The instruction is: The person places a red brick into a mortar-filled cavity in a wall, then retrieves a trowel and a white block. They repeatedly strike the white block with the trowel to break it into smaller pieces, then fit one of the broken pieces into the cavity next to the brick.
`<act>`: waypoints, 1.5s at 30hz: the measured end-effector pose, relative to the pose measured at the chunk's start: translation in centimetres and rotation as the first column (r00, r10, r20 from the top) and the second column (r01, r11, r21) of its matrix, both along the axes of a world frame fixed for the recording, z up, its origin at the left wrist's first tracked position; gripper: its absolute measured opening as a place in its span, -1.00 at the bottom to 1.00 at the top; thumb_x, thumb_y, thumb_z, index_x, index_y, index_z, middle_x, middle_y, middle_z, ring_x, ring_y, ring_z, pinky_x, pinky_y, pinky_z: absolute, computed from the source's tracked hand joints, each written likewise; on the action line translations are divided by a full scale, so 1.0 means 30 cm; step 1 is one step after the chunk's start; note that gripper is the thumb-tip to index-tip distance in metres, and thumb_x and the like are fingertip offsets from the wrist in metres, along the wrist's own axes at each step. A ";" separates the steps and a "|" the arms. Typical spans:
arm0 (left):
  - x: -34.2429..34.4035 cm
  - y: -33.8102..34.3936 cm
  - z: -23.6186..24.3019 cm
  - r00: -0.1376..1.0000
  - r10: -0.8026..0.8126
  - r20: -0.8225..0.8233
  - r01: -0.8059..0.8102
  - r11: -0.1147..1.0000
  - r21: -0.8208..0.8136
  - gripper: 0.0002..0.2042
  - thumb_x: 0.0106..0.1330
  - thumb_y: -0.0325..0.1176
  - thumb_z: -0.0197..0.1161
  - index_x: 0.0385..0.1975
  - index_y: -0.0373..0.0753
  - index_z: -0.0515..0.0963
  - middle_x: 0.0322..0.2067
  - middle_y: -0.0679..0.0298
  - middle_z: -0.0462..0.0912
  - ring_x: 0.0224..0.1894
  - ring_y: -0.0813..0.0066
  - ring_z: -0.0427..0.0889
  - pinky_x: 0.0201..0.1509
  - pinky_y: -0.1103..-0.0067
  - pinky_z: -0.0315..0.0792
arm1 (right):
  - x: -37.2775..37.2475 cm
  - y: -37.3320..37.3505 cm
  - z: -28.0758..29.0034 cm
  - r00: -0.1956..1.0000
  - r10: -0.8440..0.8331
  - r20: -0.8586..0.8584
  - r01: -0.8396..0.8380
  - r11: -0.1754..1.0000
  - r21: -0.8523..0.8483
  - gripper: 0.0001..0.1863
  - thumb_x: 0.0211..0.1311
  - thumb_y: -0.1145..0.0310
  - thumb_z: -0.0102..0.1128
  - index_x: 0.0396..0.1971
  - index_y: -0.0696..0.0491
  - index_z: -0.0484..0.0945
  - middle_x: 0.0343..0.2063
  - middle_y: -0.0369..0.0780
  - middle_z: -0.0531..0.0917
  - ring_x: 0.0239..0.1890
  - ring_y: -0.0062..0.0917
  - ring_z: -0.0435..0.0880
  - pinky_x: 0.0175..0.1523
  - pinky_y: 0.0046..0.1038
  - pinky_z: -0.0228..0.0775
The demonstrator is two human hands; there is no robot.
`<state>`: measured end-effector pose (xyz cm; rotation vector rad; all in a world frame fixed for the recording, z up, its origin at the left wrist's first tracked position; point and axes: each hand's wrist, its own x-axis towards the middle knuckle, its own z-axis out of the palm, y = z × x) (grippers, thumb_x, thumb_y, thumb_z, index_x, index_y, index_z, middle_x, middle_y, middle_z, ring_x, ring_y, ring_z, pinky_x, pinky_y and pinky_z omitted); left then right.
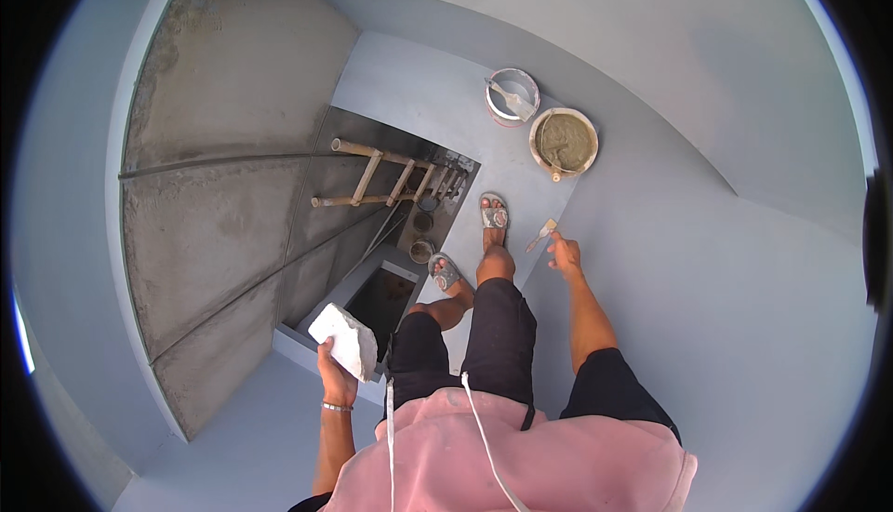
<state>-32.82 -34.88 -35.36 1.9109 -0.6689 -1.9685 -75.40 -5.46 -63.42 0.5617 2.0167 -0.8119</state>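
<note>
Beyond the pink shirt (pixel 558 452), the left hand (pixel 336 377) is clamped on a rough-edged white block (pixel 344 337), out to the left of the knees; the right hand (pixel 565 255) is at the tan end of a small flat tool (pixel 540 235), though I cannot tell whether its fingers close on it. Farther out, sandalled feet (pixel 495 216) stand on a grey ledge (pixel 530 203); a bamboo ladder (pixel 368 177) slants to their left; past them, a mortar-filled bucket (pixel 533 146) stands just beside a whitish bucket (pixel 521 81) with a broad brush (pixel 513 100) across its mouth.

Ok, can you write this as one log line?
left hand: holding white slab | right hand: at brush, grip unclear | ahead: white bucket, mix bucket, ladder
</note>
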 end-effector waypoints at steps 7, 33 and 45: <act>-0.225 -0.117 -0.159 0.991 -0.074 0.109 0.071 0.997 0.031 -0.44 0.38 -0.05 0.20 0.19 -0.41 0.51 -0.02 0.04 0.73 -0.04 0.20 0.76 0.15 0.38 0.59 | -0.059 0.089 -0.369 0.985 0.063 0.161 -0.047 0.994 -0.103 -0.72 0.41 0.37 0.02 -0.06 0.17 0.62 -0.34 -0.14 0.70 -0.37 -0.24 0.82 -0.21 -0.11 0.76; -0.511 -0.243 -0.933 0.858 0.305 -0.414 -0.116 0.899 0.423 -0.43 0.48 0.17 0.00 0.19 -0.15 0.60 -0.02 0.19 0.79 -0.13 0.16 0.80 -0.22 0.21 0.66 | -0.541 -0.252 -0.813 0.800 0.393 -0.454 -0.167 0.872 0.460 -0.32 0.23 -0.04 0.43 0.12 0.18 0.47 0.03 0.18 0.70 0.15 0.10 0.68 0.27 0.02 0.50; -1.034 -0.618 -1.853 0.831 -0.352 -0.431 0.410 0.911 0.048 -0.48 0.48 0.03 0.10 0.32 -0.13 0.51 0.17 0.29 0.68 0.22 0.26 0.65 0.32 0.29 0.50 | -0.820 -0.233 -0.700 0.732 0.502 -0.461 -0.271 0.835 0.479 -0.48 0.24 0.05 0.40 -0.15 0.28 0.62 -0.29 0.12 0.77 -0.06 -0.02 0.80 0.02 -0.08 0.60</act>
